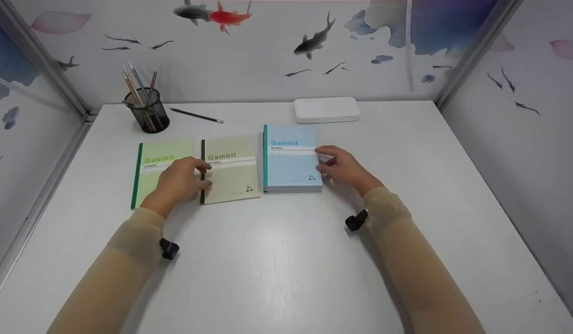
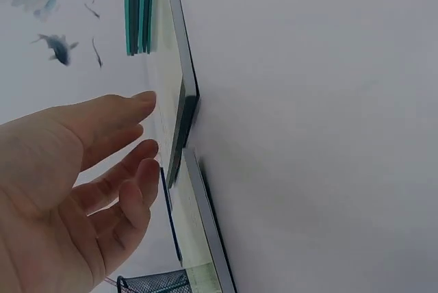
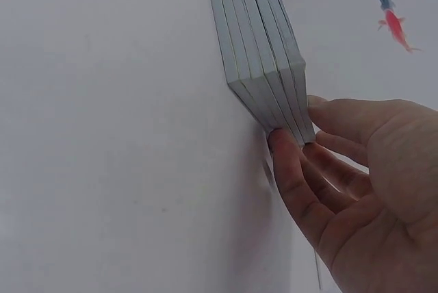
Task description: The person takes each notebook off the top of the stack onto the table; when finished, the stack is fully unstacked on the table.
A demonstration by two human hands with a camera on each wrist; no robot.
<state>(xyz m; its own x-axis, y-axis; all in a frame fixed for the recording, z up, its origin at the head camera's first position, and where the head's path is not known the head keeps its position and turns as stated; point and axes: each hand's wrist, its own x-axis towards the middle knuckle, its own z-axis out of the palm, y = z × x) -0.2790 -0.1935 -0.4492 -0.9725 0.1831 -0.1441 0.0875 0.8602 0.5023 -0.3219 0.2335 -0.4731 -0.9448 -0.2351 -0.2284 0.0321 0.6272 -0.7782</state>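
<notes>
In the head view, my left hand [image 1: 177, 181] hovers over the gap between a green notebook [image 1: 168, 146] and a beige notebook [image 1: 235, 176]. Its fingers are loosely bent and spread; the left wrist view shows nothing held in the left hand [image 2: 82, 183], its fingertips close to the beige notebook's dark spine. My right hand [image 1: 344, 167] is at the right edge of a stack of several notebooks with a light blue one [image 1: 291, 162] on top. In the right wrist view, fingertips of the right hand [image 3: 369, 183] touch the side of the stack [image 3: 256, 40].
Behind the notebooks stand a black mesh pen holder [image 1: 149, 113] with several pencils, a loose black pencil [image 1: 198, 115] and a white case [image 1: 327, 110]. The white table [image 1: 277, 260] meets patterned wall panels at the back and sides.
</notes>
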